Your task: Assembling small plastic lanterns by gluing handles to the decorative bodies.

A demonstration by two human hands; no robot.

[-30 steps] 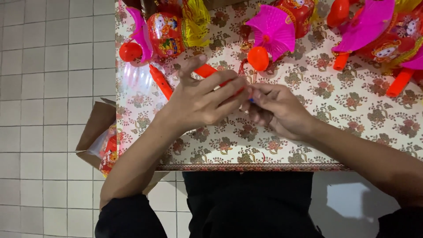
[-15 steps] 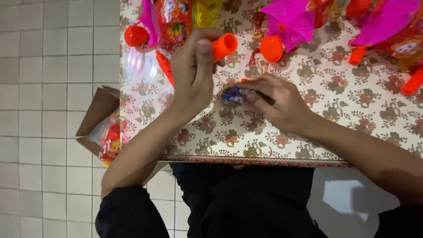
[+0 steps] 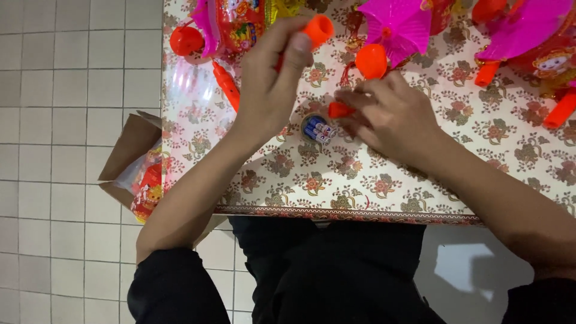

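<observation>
My left hand (image 3: 273, 84) is raised over the table and grips an orange plastic tube (image 3: 316, 29) with its open end turned up. My right hand (image 3: 393, 117) rests on the flowered tablecloth (image 3: 288, 174) and pinches a small orange cap piece (image 3: 340, 110) at its fingertips. Just left of those fingertips lies a small bundle of blue and white batteries (image 3: 318, 129) on the cloth, between my two hands.
Red and pink toy lanterns (image 3: 237, 24) with orange handles and pink paper umbrellas (image 3: 401, 24) crowd the far side of the table. An orange stick (image 3: 226, 84) lies at the left. An open cardboard box (image 3: 135, 168) with packed toys stands on the tiled floor at the left.
My left hand has lifted the orange tube away from my right hand and up. The batteries, once between my right fingers, now lie on the cloth, and my right hand holds an orange cap.
</observation>
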